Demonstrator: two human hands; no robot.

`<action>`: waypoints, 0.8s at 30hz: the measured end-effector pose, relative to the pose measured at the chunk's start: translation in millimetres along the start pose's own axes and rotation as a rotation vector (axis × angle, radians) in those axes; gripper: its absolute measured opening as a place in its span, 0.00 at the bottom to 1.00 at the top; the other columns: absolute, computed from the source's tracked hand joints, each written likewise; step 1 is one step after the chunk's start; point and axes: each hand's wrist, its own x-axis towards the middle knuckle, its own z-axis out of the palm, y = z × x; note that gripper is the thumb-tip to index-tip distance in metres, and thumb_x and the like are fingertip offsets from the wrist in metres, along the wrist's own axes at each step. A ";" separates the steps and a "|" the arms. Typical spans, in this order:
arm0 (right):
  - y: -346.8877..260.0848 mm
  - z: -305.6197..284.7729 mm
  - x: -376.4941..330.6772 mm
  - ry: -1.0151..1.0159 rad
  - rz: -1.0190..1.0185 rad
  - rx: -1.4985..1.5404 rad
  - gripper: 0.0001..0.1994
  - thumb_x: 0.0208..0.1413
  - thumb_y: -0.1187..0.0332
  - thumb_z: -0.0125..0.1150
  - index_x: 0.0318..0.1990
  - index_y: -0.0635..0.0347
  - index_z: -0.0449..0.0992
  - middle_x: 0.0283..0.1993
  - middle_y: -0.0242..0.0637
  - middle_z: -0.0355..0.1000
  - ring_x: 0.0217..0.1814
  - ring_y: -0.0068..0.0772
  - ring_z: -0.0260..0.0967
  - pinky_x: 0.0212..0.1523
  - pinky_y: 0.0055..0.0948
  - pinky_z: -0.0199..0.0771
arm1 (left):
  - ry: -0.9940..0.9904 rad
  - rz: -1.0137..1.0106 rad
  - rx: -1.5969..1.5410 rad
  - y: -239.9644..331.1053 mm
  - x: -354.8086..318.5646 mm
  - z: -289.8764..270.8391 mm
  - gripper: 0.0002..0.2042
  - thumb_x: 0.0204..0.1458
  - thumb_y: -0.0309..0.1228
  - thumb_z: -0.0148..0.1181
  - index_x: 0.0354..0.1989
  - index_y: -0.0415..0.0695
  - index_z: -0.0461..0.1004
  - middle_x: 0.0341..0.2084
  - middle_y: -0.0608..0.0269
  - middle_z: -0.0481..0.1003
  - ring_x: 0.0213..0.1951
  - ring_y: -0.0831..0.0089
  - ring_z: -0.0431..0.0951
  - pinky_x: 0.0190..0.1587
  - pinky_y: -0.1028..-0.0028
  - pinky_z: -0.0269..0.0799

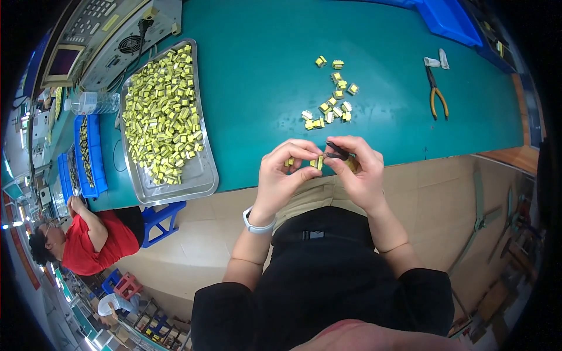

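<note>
Left hand (285, 174) and right hand (364, 174) nearly touching tbh, fingers (301, 147) curled into pinches, wrists (377, 207) and forearms (393, 235) right behind them.

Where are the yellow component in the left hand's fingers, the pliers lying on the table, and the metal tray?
Yellow component (319, 162): head view, on its visible yellow side.
Pliers (434, 90): head view, around the pivot.
Metal tray (196, 171): head view, on its bare bottom.

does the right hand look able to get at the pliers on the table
Probably, with some stretch: nothing stands between the right hand and the pliers, though it likely must put down its dark tool first.
</note>
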 end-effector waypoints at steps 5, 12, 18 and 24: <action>0.9 -1.4 -0.9 -0.001 -0.018 0.039 0.15 0.51 0.82 0.66 0.47 0.68 0.75 0.40 0.39 0.76 0.40 0.26 0.76 0.41 0.24 0.77 | 0.047 0.000 -0.139 0.2 0.0 2.2 0.14 0.43 0.18 0.72 0.38 0.40 0.74 0.43 0.57 0.76 0.32 0.84 0.64 0.35 0.82 0.64; -0.9 -5.2 1.7 -0.100 -0.087 -0.074 0.16 0.44 0.84 0.67 0.43 0.68 0.79 0.35 0.43 0.78 0.36 0.33 0.78 0.37 0.27 0.77 | 0.129 0.020 -0.215 -2.1 -0.7 1.5 0.15 0.43 0.20 0.72 0.38 0.41 0.73 0.43 0.56 0.75 0.32 0.83 0.64 0.36 0.83 0.64; 0.3 -5.9 3.3 -0.107 -0.146 -0.142 0.14 0.43 0.83 0.67 0.42 0.68 0.79 0.35 0.45 0.79 0.35 0.37 0.78 0.36 0.29 0.77 | 0.103 0.019 -0.213 -2.3 -1.5 1.7 0.17 0.43 0.21 0.74 0.39 0.42 0.72 0.43 0.57 0.75 0.33 0.83 0.65 0.37 0.82 0.64; -2.2 -5.2 2.3 -0.095 -0.120 -0.115 0.14 0.44 0.84 0.67 0.41 0.69 0.79 0.35 0.45 0.79 0.35 0.37 0.78 0.35 0.29 0.77 | 0.112 0.083 -0.167 -2.7 -0.4 4.5 0.11 0.55 0.29 0.66 0.42 0.42 0.71 0.40 0.56 0.75 0.33 0.82 0.66 0.35 0.82 0.63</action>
